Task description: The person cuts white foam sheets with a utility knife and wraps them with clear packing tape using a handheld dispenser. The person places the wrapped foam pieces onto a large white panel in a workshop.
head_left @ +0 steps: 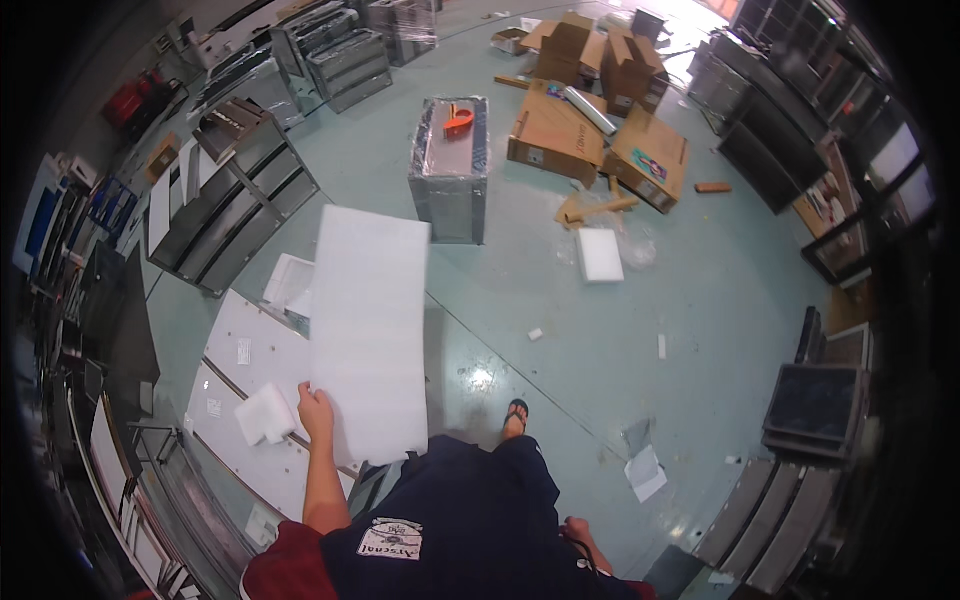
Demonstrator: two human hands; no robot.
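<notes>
My left hand grips the lower left edge of a large white foam sheet. The sheet stretches away from me, in front of my left side, and hides part of the floor and the panels behind it. My right hand hangs low beside my right hip. It shows only in part, and its fingers cannot be made out. Left of the sheet, a small white foam piece lies on pale flat panels.
A plastic-wrapped cabinet stands ahead, an orange tape dispenser on top. Cardboard boxes and a white foam block lie beyond it to the right. A metal frame unit is at left; dark panels at right. Paper litters the floor.
</notes>
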